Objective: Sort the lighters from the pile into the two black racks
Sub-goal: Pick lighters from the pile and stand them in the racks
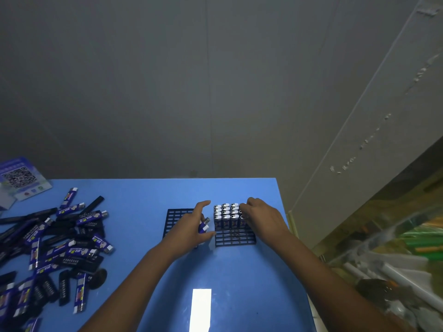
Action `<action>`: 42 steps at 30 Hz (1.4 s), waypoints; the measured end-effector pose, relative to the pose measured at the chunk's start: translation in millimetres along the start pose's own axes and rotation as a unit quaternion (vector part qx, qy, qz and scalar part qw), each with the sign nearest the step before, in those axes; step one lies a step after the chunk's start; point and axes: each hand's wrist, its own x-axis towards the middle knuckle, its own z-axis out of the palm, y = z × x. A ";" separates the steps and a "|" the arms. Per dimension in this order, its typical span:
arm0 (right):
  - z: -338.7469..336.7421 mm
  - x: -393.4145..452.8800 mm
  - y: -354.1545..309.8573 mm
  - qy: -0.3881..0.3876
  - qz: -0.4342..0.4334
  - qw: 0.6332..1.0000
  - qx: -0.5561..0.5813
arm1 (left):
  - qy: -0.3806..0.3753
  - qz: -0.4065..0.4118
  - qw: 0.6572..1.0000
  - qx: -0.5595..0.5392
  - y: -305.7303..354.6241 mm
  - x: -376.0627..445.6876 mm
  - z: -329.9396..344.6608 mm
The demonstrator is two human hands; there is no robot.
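Two black racks on blue table (pixel 239 283), grey wall behind, clutter at right edge of frame. Left rack (pixel 176 219) bare of lighters where visible; right rack (pixel 235 237) holds upright lighters (pixel 226 215) in far rows. Pile of lighters (pixel 55 240) at lower left; QR card (pixel 20 178) beyond. Left hand (pixel 191 227) grasps blue lighter (pixel 203 226) between racks. Right hand (pixel 263 219) fingers curled at rack's right column; grip unclear.
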 end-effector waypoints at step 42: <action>-48.6 -10.0 -23.5 0.035 0.146 0.823 0.548 | 0.007 -0.020 0.999 -0.037 13.8 -32.3 -10.4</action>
